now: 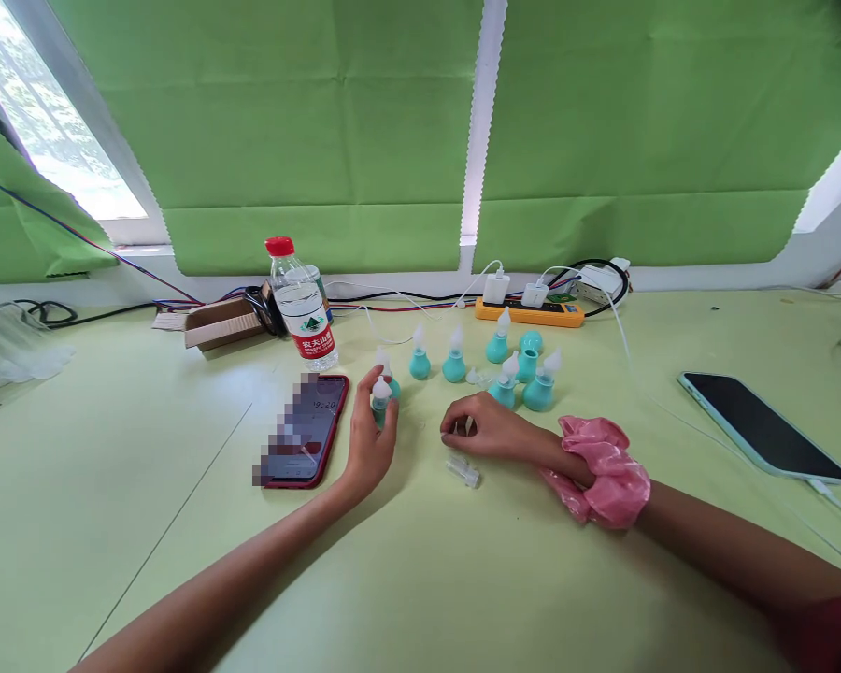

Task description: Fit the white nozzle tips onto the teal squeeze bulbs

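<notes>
My left hand (371, 444) is wrapped round a small teal bulb with a frosted pointed tip (381, 389), which stands upright on the table. Just behind it is another bulb of the same kind (393, 385). With fingertips pinched together, my right hand (487, 425) hovers low over the table; whether anything is between them I cannot make out. Below that hand lies a clear plastic piece (463, 470). Several more tipped teal bulbs stand behind, among them one in the middle (454, 365) and one at the right (538, 391). A teal bulb without a tip (527, 365) is beside them.
Left of my left hand lies a phone in a red case (306, 435), with a water bottle (305, 313) behind it. An open cardboard box (225, 322) and an orange power strip (533, 313) are at the back. Another phone (763, 425), cable attached, lies right.
</notes>
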The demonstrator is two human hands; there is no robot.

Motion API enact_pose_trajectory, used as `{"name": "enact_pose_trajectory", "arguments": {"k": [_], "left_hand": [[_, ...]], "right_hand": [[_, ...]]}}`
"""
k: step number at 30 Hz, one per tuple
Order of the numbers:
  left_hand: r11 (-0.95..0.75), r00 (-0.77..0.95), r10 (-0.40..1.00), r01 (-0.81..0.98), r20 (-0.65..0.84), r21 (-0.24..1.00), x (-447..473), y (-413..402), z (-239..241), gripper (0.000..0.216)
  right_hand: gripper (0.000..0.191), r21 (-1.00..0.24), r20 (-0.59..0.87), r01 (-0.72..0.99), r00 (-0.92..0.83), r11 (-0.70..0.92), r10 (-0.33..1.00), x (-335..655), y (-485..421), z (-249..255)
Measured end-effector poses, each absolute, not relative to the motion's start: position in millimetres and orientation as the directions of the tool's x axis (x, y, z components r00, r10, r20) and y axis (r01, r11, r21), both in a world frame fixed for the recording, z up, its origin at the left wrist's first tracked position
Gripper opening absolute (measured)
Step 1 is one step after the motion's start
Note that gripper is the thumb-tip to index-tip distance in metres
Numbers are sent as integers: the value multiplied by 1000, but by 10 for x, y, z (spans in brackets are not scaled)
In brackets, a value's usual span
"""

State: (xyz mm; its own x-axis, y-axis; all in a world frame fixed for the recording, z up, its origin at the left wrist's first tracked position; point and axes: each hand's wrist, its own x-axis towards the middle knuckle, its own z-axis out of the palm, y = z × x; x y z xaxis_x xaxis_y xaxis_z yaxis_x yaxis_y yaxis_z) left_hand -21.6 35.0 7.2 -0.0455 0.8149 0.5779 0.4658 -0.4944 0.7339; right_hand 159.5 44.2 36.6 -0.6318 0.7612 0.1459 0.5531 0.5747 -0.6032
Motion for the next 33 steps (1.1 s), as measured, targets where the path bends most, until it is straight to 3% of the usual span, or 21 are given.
{"name": "enact_pose_trajectory", "arguments": {"k": [6, 11, 14, 16, 17, 19, 21, 24, 33], "left_hand": [[-517, -43, 768, 547, 639, 658, -222, 352, 92, 57], [-531, -50, 677, 657, 734, 535, -230, 293, 191, 65], [-652, 74, 428, 716, 901, 250, -258, 252, 242, 66], [-730, 301, 308, 683, 902, 21, -258, 236, 230, 58], [-756, 408, 319, 653, 855, -29, -246, 233, 206, 51], [-763, 527, 466, 647, 711, 20, -202, 239, 125, 41], [-711, 531, 617, 693, 581, 121, -149, 259, 23, 37], [-700, 561, 685, 684, 465, 207, -109, 292, -94, 32], [-699, 415, 712, 493, 567, 517, -136, 237, -20, 16]], "right_hand": [[4, -739, 160, 467, -579, 485, 800, 1670, 311, 461], [11, -807, 202, 428, -448, 407, 871, 1817, 192, 277], [15, -865, 186, 387, -342, 319, 921, 1885, 161, 120], [15, -916, 148, 319, -296, 244, 944, 1902, 159, 30], [16, -938, 127, 277, -280, 206, 952, 1903, 162, -6], [19, -971, 86, 193, -258, 139, 962, 1898, 168, -51], [22, -987, 51, 132, -249, 87, 967, 1891, 173, -63], [24, -994, 17, 104, -237, 43, 971, 1889, 176, -53], [25, -976, 32, 200, -252, 84, 967, 1921, 197, -61]]}}
